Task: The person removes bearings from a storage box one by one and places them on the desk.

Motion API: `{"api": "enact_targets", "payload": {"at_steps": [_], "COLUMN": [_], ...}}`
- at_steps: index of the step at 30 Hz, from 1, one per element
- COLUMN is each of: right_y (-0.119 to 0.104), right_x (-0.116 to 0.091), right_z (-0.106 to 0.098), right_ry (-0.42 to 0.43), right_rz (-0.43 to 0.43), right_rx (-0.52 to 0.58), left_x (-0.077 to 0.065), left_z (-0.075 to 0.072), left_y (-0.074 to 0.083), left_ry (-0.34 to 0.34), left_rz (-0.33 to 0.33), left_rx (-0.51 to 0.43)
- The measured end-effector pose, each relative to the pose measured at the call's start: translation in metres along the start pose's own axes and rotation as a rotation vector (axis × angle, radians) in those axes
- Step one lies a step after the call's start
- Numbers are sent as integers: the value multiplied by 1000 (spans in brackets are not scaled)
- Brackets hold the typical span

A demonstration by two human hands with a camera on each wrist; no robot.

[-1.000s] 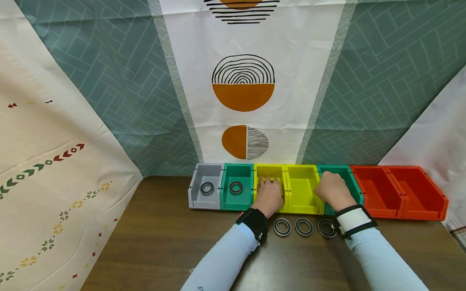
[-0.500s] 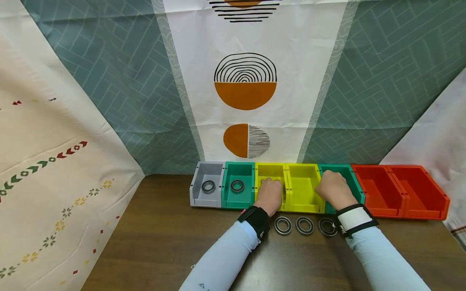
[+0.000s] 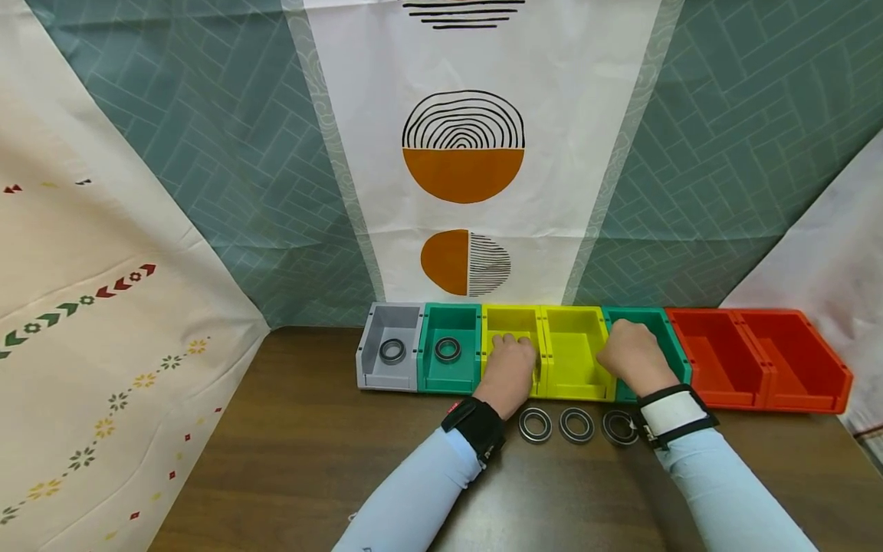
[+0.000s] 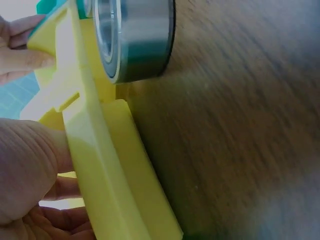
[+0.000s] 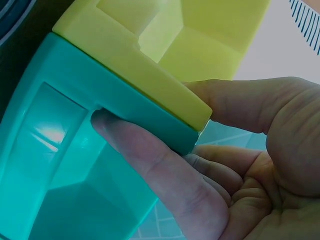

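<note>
On the brown wooden table (image 3: 310,460), the right hand (image 3: 636,356) pinches the adjoining walls of a rectangular yellow plastic bin (image 3: 578,354) and a green plastic bin (image 5: 100,165), apparently steadying or joining them, while the left hand (image 3: 509,369) reaches into the next yellow bin (image 3: 510,320), its grip unclear, so even pressure seems called for next.

- A workbench-like station on a wood-grain tabletop (image 3: 276,460); whether it stands in a home, a lab or a workshop cannot be told.
- Behind the tabletop's back edge hangs a green-and-white printed cloth (image 3: 462,218); a cream patterned cloth (image 3: 83,345) borders the left edge, and a pale cloth (image 3: 821,253) the right. Together they hide the room.
- Near the back edge, open plastic bins (image 3: 578,389) stand in a row, metal bearings (image 3: 576,440) before and inside them, as in a parts workshop.
</note>
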State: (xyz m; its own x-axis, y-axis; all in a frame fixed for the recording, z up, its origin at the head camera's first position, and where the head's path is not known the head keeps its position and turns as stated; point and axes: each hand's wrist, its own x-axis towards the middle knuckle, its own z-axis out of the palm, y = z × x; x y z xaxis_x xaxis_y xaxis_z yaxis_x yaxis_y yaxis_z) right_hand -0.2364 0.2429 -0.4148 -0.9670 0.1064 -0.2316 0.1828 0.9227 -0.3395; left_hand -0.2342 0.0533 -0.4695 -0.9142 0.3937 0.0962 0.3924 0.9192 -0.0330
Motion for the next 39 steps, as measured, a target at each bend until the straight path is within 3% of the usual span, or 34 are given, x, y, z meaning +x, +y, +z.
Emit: {"api": "enact_targets", "payload": {"at_steps": [3,10,19,24,30,39], "right_y": [-1,-1,-1,-1,-2,-1], "right_x": [-1,-3,-4,-5,-5,-5], "right_z": [-2,-3,-2,-1,-1,-1], "right_ry": [-3,-15,-22,-16,-9,2], "right_rz": [-1,7,14,16,16,10], "right_rx": [3,13,12,12,11,4], "left_x": [-3,-19,-40,-50,-64,-85], "left_z": [-4,-13,-27,-33,-44,-55], "left_y": [-2,-4,-7,-12,-17,-23], "left_ry": [8,95,90,138,149,170], "left_rz": [0,9,-58,-60,-69,-75], "left_rx": [-25,-75,-195,-280,-405,-445]}}
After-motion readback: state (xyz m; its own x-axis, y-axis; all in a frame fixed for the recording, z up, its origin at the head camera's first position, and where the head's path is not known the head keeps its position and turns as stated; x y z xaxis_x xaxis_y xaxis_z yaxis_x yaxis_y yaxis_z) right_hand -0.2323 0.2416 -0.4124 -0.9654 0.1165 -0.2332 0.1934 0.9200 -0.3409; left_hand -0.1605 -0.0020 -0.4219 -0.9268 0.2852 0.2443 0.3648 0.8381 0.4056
